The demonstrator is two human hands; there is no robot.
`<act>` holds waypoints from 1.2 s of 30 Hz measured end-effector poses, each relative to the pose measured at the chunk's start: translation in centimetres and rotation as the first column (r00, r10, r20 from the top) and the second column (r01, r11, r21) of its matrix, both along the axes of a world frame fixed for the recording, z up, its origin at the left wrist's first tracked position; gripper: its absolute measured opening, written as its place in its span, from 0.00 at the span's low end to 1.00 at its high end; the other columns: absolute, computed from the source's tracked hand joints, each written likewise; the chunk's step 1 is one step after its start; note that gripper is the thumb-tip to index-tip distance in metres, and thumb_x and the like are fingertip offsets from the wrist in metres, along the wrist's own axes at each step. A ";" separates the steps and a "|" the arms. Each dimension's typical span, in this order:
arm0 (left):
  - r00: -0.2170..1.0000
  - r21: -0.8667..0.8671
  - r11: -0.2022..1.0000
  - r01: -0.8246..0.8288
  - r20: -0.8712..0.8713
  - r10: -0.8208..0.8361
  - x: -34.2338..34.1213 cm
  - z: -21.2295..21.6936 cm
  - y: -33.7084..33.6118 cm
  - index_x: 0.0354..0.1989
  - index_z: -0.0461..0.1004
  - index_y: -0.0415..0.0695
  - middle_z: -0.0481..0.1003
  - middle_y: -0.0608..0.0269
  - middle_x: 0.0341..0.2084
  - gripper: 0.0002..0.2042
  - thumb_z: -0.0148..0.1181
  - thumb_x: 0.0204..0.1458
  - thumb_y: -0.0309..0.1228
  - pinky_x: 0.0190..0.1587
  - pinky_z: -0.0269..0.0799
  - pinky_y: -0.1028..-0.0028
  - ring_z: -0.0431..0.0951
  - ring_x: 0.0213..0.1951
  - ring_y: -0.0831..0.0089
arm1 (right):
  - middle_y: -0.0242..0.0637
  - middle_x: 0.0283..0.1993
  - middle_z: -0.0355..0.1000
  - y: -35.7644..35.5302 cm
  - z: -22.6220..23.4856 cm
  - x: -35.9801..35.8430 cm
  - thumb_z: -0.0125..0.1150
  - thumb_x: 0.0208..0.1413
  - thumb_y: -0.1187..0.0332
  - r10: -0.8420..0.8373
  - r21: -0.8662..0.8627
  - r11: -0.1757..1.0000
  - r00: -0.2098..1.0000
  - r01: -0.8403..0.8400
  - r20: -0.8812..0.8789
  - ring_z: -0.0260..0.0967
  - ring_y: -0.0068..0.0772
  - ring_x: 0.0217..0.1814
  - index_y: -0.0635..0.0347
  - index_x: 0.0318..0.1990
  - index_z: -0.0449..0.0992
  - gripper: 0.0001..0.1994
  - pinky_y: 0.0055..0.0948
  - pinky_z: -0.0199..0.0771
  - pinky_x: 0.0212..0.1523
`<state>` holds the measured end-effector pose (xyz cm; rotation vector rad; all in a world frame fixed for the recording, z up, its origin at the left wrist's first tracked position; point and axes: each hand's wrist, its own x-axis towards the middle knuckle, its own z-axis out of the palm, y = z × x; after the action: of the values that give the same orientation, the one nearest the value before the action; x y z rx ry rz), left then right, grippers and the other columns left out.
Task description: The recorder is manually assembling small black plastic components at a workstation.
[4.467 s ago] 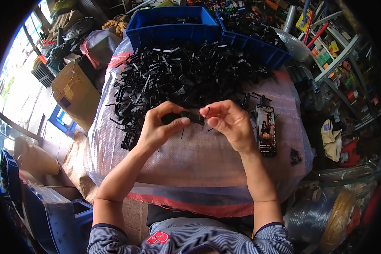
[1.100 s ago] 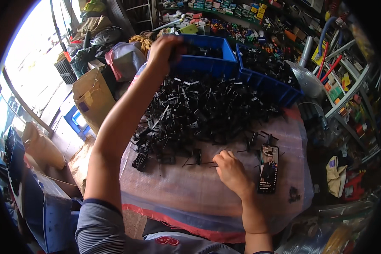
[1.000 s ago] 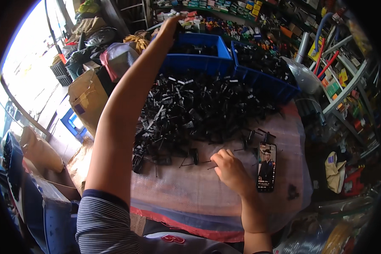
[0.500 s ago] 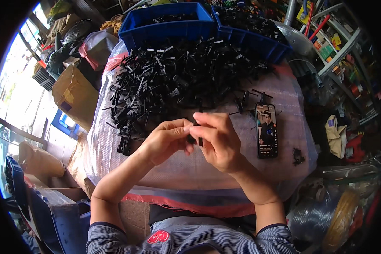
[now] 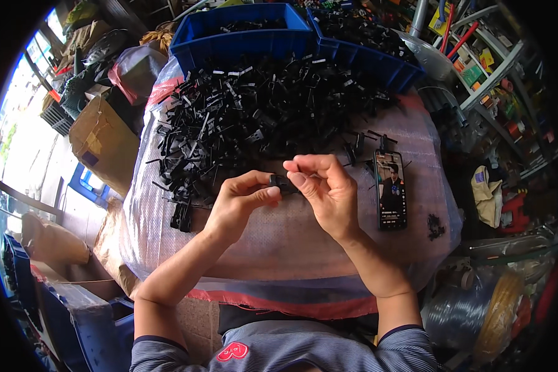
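Observation:
In front of me, over the near side of the black heap, my left hand (image 5: 237, 201) pinches a small black plastic part (image 5: 279, 181) between thumb and fingers. Close by on the right, my right hand (image 5: 328, 192) has its thumb and forefinger pressed together. A tiny dark bit shows at those fingertips, too small to name. Part of the black piece is hidden behind the fingers. Beyond both hands spreads a large pile of black plastic parts (image 5: 260, 118), many with thin stems sticking out.
Two blue bins (image 5: 242, 44) with black parts stand at the far edge of the sheet-covered table (image 5: 279, 263). A phone (image 5: 390, 195) with a lit screen lies to the right, near a small dark cluster (image 5: 436, 227). A cardboard box (image 5: 102, 136) stands left.
My hands have drawn slightly apart at the fingertips. My right fingers have come up off the black part, which stays in my left hand.

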<state>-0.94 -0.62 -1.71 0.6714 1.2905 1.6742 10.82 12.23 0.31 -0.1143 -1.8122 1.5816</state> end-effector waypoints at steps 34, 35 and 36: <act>0.945 0.125 0.972 -0.199 -0.238 0.224 1.8 0.2 0.2 0.31 0.73 0.33 0.70 0.68 0.25 0.09 0.61 0.48 0.28 0.29 0.64 0.81 0.67 0.26 0.83 | 0.44 0.31 0.67 -0.8 -0.6 -0.1 0.62 0.37 0.78 -0.226 0.766 0.634 0.973 0.108 0.049 0.68 0.43 0.32 0.67 0.42 0.69 0.20 0.34 0.70 0.31; 0.944 0.125 0.971 -0.204 -0.239 0.229 1.8 0.2 0.1 0.31 0.73 0.33 0.70 0.68 0.25 0.09 0.61 0.48 0.28 0.29 0.64 0.81 0.67 0.26 0.83 | 0.43 0.29 0.67 -0.8 -0.7 -0.2 0.62 0.37 0.77 -0.220 0.759 0.635 0.975 0.145 -0.002 0.68 0.44 0.29 0.66 0.39 0.69 0.17 0.34 0.70 0.28; 0.893 0.123 0.972 -0.203 -0.384 0.235 1.8 0.5 -0.1 0.31 0.73 0.32 0.69 0.66 0.25 0.10 0.61 0.47 0.28 0.29 0.63 0.81 0.67 0.26 0.82 | 0.43 0.29 0.67 -0.9 -0.5 -0.2 0.62 0.37 0.77 -0.215 0.758 0.636 0.977 0.142 -0.003 0.68 0.44 0.29 0.66 0.39 0.69 0.17 0.34 0.70 0.28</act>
<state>0.85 -0.67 -1.21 0.9823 1.6410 1.8409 10.60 11.35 -0.24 0.0324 -2.3080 0.5769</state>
